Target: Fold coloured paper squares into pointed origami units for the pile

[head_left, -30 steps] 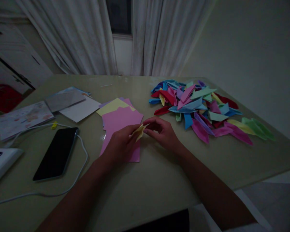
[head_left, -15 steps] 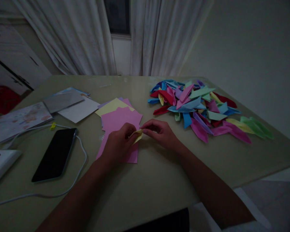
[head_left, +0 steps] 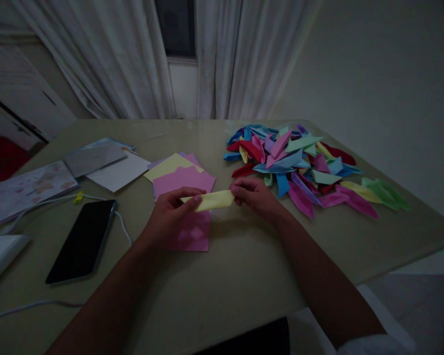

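A folded strip of yellow paper (head_left: 215, 200) is stretched level between my two hands, above the table. My left hand (head_left: 173, 207) pinches its left end, thumb on the near face. At the right end, the thumb and fingers of my right hand (head_left: 253, 195) grip the strip. Below and behind my left hand lie pink paper sheets (head_left: 192, 236), partly hidden by the hand. A yellow sheet (head_left: 166, 165) pokes out beyond them, with purple edges showing behind it.
A heap of colourful folded paper pieces (head_left: 281, 153) covers the table's far right. On the left are a black phone (head_left: 82, 241), a white cable (head_left: 124, 227), a white device (head_left: 3, 256), a printed card (head_left: 33, 187) and a white sheet (head_left: 118, 170). Curtains (head_left: 222, 59) hang behind.
The yellow paper, mostly hidden between my fingers before, now shows as a long flat strip. My hands have moved apart, the left one slightly left and the right one to the right.
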Motion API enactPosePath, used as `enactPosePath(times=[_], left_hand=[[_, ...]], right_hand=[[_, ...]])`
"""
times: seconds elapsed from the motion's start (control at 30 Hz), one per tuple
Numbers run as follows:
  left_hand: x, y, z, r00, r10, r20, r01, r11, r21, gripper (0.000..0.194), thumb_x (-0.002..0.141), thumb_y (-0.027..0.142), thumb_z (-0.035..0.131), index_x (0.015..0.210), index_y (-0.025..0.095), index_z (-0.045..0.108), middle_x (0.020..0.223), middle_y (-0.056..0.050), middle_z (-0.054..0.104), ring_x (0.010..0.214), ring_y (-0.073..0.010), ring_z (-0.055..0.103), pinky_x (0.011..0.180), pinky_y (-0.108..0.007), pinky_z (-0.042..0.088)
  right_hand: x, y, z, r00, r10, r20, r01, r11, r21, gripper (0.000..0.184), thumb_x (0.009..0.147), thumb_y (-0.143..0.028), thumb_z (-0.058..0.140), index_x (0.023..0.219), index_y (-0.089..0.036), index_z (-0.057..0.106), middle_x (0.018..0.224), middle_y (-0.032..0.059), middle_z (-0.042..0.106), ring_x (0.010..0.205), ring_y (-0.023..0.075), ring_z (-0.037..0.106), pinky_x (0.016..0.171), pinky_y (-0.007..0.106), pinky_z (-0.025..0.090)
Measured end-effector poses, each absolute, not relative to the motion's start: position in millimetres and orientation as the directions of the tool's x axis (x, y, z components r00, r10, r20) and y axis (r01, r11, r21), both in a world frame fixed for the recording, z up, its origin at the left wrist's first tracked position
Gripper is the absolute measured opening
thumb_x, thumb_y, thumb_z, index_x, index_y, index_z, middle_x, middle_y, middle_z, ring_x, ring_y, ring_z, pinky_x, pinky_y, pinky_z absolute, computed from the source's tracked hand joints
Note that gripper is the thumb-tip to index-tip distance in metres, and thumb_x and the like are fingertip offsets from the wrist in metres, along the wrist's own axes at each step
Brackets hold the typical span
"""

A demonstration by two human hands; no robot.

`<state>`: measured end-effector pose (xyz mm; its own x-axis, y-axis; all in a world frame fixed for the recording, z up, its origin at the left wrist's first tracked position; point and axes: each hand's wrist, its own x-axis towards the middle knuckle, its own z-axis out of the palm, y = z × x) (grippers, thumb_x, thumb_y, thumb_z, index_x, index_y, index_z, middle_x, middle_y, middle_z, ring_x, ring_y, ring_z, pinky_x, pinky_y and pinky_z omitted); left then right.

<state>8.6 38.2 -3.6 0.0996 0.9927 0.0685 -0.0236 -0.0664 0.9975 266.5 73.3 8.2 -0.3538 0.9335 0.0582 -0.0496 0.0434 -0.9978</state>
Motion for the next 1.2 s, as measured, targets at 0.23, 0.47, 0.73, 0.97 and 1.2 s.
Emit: enactPosePath(times=[0.23, 0.47, 0.73, 0.97, 1.2], left_hand=[[23.9, 32.7, 0.0, 0.082, 0.997, 0.003, -0.204, 0.014, 0.979, 0.040, 0.085, 0.057, 0.083, 0.103, 0.022, 0.080, 0.072, 0.002, 0.063, 0.051, -0.0086, 0.052, 0.045, -0.020, 0.040], [27.9, 34.3, 2.1, 0.018, 0.999, 0.037, -0.264, -0.031, 0.964, 0.057, 0.074, 0.073, 0.085, 0.083, 0.020, 0.068, 0.065, 0.005, 0.051, 0.047, -0.0071, 0.043, 0.041, -0.019, 0.035], [22.9, 33.4, 4.8, -0.061, 0.980, 0.190, -0.165, -0.197, 0.966, 0.053, 0.085, 0.058, 0.080, 0.120, 0.021, 0.065, 0.102, -0.004, 0.070, 0.060, -0.0092, 0.059, 0.050, -0.021, 0.049], [27.4, 21.6, 19.4, -0.152, 0.911, 0.384, -0.056, -0.395, 0.917, 0.042, 0.095, 0.049, 0.071, 0.124, 0.020, 0.062, 0.122, -0.009, 0.069, 0.061, -0.0074, 0.058, 0.054, -0.022, 0.051], [20.1, -62.7, 29.6, 0.131, 0.900, 0.416, -0.052, -0.413, 0.909, 0.028, 0.099, 0.048, 0.068, 0.111, 0.023, 0.075, 0.092, -0.004, 0.075, 0.060, -0.0127, 0.060, 0.053, -0.025, 0.052]], right_hand=[[260.0, 69.4, 1.4, -0.423, 0.904, -0.066, -0.153, -0.143, -0.978, 0.043, 0.077, -0.055, 0.092, 0.083, -0.018, 0.072, 0.061, -0.0035, 0.069, 0.046, 0.0086, 0.060, 0.044, 0.017, 0.045], [249.4, 58.3, 10.3, -0.524, 0.849, -0.065, -0.131, -0.156, -0.979, 0.047, 0.081, -0.061, 0.088, 0.092, -0.019, 0.069, 0.067, 0.0000, 0.076, 0.052, 0.0122, 0.069, 0.049, 0.019, 0.051], [255.9, 59.5, 20.4, -0.279, 0.960, 0.020, -0.045, 0.007, -0.999, 0.052, 0.075, -0.063, 0.090, 0.081, -0.018, 0.063, 0.062, -0.0015, 0.071, 0.045, 0.0098, 0.060, 0.043, 0.019, 0.044], [311.7, 68.4, 57.9, 0.424, 0.855, 0.299, 0.071, 0.298, -0.952, 0.025, 0.105, -0.045, 0.059, 0.109, -0.021, 0.056, 0.087, 0.0016, 0.077, 0.055, 0.0038, 0.066, 0.054, 0.016, 0.046], [363.1, -40.4, 29.2, 0.564, 0.720, 0.404, 0.335, 0.248, -0.909, 0.027, 0.088, -0.040, 0.082, 0.104, -0.021, 0.072, 0.084, 0.0054, 0.076, 0.051, 0.0125, 0.063, 0.048, 0.024, 0.049]])
